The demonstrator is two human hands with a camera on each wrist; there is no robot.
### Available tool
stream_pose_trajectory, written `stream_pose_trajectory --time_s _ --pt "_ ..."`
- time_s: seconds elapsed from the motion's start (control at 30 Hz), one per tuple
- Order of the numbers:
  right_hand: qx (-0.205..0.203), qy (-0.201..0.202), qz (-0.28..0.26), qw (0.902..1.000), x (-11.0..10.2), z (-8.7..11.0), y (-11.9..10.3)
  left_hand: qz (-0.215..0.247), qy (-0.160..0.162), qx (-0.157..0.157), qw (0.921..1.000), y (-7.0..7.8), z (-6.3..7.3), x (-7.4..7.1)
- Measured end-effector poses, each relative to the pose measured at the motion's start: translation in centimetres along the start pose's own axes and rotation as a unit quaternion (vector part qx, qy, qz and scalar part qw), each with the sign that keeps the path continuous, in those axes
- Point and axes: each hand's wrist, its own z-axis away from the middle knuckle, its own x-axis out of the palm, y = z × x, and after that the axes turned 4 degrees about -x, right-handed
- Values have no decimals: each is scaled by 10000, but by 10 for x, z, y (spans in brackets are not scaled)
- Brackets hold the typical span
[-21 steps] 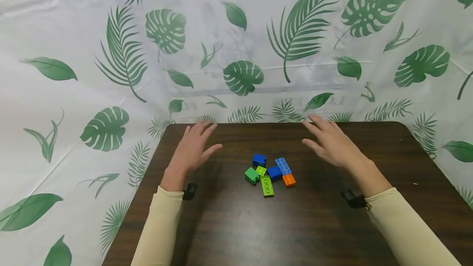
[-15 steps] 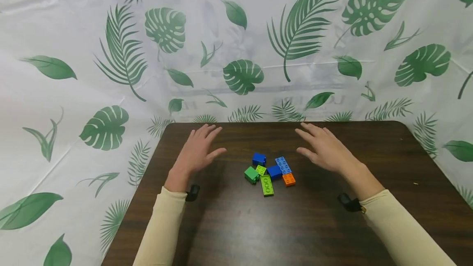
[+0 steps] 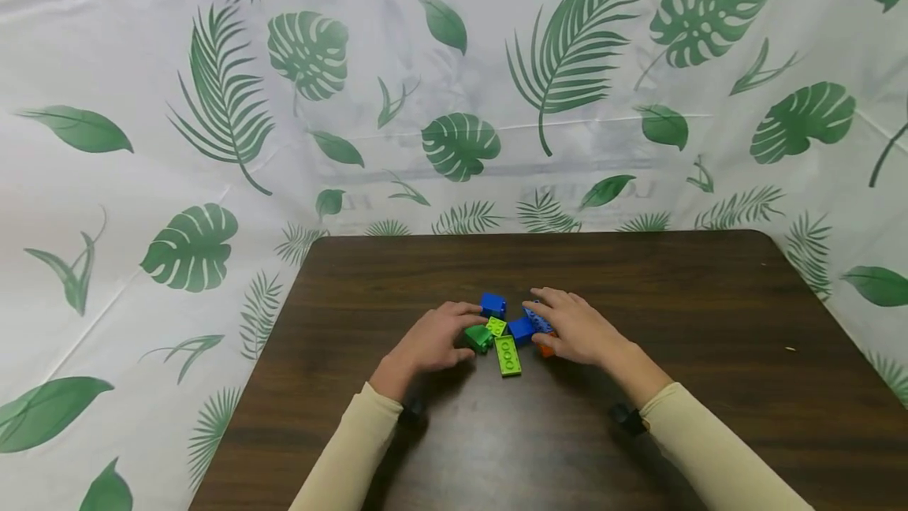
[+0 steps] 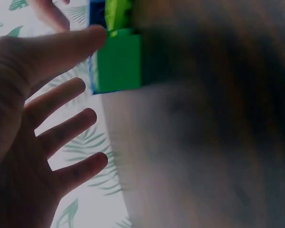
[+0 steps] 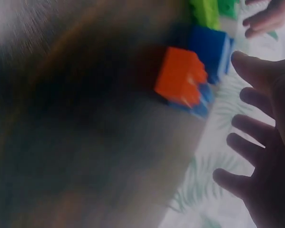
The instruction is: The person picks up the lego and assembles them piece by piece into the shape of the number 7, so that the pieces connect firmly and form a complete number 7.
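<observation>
Left wrist: green brick (image 4: 119, 62) (smooth-sided)

The left hand (image 3: 431, 341) is drawing inward from well off to the side, its fingers now reaching over the edge of the green toy brick (image 3: 478, 339); whether they are touching it, I can't tell. The right hand (image 3: 578, 330) is coming in to meet it, its fingers now partly hiding the light-blue studded brick (image 3: 541, 323) and its thumb covering some of the orange brick (image 3: 546, 350). The gap between the hands is shrinking, and both cream sleeves (image 3: 351, 448) are following them inward.
</observation>
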Motion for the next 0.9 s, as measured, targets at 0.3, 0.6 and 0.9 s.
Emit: stream_pose_trajectory --time_s 0.3,0.6,0.9 --pt "-11 -56 -15 10000 23 -6 -3 9 182 -21 9998 1 -3 20" --pt "24 350 -76 9994 30 -8 -4 1251 702 -295 9892 1 -2 33" --pt "208 641 -474 9966 24 -6 -7 1395 1055 -981 9797 8 1 46"
